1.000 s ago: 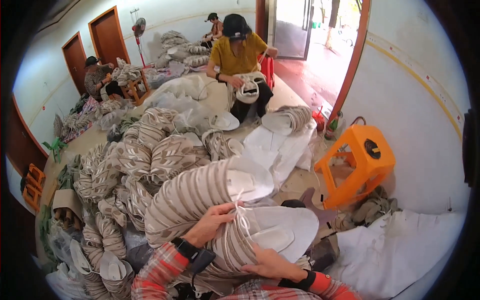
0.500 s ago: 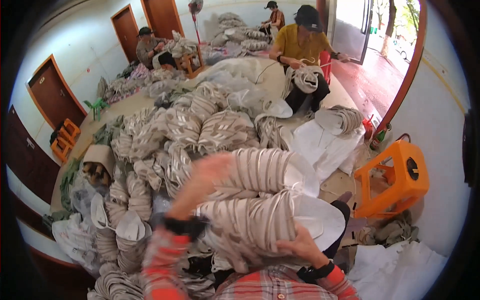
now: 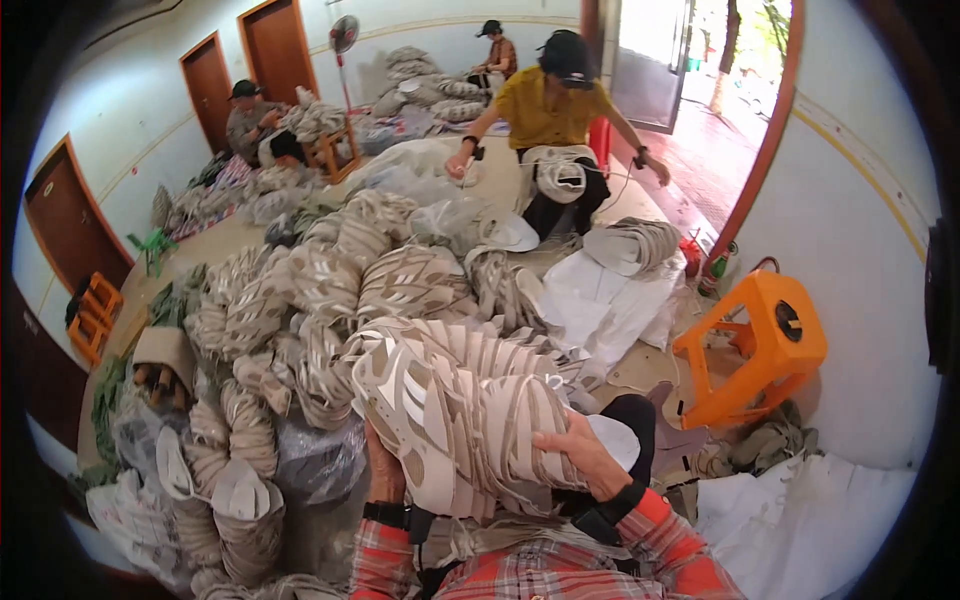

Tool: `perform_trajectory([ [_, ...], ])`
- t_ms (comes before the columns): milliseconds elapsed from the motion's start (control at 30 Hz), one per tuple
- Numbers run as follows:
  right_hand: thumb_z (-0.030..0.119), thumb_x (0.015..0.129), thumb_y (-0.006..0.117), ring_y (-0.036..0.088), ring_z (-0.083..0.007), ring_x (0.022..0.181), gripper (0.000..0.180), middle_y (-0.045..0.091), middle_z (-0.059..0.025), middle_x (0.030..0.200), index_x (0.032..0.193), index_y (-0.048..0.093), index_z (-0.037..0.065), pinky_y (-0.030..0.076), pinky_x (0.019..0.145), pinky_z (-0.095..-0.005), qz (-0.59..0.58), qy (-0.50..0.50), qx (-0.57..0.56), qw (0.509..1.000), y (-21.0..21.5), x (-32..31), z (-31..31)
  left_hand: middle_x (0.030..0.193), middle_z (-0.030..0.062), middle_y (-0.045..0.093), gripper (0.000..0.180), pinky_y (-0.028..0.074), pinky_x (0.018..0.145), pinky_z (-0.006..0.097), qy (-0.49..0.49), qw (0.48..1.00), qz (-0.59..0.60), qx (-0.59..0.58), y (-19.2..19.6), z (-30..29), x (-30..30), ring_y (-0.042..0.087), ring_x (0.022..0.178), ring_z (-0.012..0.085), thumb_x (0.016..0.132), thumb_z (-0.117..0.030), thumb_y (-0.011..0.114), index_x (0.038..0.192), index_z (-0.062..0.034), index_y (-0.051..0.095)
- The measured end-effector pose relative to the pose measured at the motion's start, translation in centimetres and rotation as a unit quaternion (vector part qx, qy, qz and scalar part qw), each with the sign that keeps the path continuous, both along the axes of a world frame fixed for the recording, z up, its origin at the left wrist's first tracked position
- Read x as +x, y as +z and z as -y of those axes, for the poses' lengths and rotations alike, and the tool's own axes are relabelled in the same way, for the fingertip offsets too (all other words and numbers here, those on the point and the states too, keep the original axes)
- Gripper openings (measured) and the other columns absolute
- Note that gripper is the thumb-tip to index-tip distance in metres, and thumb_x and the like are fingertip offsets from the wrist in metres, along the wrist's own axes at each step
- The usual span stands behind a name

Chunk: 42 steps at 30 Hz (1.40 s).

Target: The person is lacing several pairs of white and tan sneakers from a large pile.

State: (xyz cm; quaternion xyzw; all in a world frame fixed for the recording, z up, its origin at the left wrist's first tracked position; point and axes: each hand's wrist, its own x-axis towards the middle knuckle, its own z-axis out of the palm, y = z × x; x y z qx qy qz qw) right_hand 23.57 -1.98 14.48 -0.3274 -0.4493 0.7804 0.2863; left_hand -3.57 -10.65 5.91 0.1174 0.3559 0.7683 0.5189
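Both hands gripped bundle of cut shoe pieces [image 3: 460,410], lower centre: left hand [image 3: 385,470] beneath, right hand [image 3: 580,455] clasping side.

one orange stool [image 3: 757,345], three co-workers [image 3: 553,105], two hands [image 3: 585,455]

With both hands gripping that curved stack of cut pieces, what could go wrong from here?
1. The bundle is a loose, fanned stack; held only by the left hand beneath and the right hand on its side, pieces may slide out.
2. Heaps of bundles crowd the left, so dropped pieces could get mixed in.
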Motion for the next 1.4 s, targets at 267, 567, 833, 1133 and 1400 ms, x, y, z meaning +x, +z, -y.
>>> perform_trajectory([
  [267,0.023,0.086,0.060,0.063,-0.0222,0.092,0.041,0.063,-0.0121,0.104,0.120,0.049,0.002,0.053,0.078,-0.0358,-0.246,-0.072,-0.306,0.917,-9.8,0.9,-1.9,0.121,0.0089,0.051,0.060,0.044,0.090,0.035,-0.086,0.989,-0.116,0.011,1.9,-7.1,-0.7,0.054,0.105,0.0217,0.085,-0.043,0.055,0.127,-0.0017,0.041],
  [567,0.027,0.091,0.051,0.061,-0.0217,0.089,0.036,0.064,-0.0092,0.100,0.117,0.054,0.002,0.049,0.079,-0.0361,0.310,-0.078,-0.127,0.939,-28.0,1.5,-8.7,0.128,0.0187,0.038,0.092,0.029,0.101,0.033,-0.062,0.871,-0.458,-0.168,-4.7,-10.1,6.7,0.038,0.119,0.0258,0.064,-0.016,0.075,0.135,0.0065,0.020],
  [833,0.049,0.082,0.055,0.059,-0.0264,0.089,0.051,0.062,-0.0143,0.101,0.107,0.060,0.004,0.046,0.079,-0.0364,0.279,0.252,0.288,0.881,-10.6,-2.3,-19.6,0.131,0.0215,0.034,0.105,0.030,0.102,0.036,-0.099,0.913,-0.383,-0.103,-1.3,-7.6,11.1,0.037,0.121,0.0282,0.062,-0.019,0.078,0.137,0.0073,0.008],
  [1133,0.047,0.070,0.070,0.062,-0.0265,0.088,0.054,0.066,-0.0125,0.097,0.107,0.063,0.008,0.046,0.080,-0.0340,0.359,0.225,0.265,0.866,-6.8,-5.6,-12.3,0.129,0.0304,0.031,0.103,0.030,0.100,0.043,-0.076,0.826,-0.530,-0.176,-2.0,-3.2,11.4,0.035,0.120,0.0423,0.065,-0.029,0.071,0.137,0.0070,0.007],
  [1400,0.048,0.068,0.071,0.063,-0.0252,0.086,0.055,0.066,-0.0124,0.095,0.109,0.063,0.012,0.047,0.078,-0.0347,0.416,0.249,0.285,0.827,-7.2,-4.5,-11.3,0.113,0.0415,0.043,0.098,0.046,0.082,0.046,-0.221,0.766,-0.563,-0.219,0.6,-2.2,11.2,0.053,0.101,0.0476,0.074,-0.047,0.061,0.135,0.0113,0.010],
])
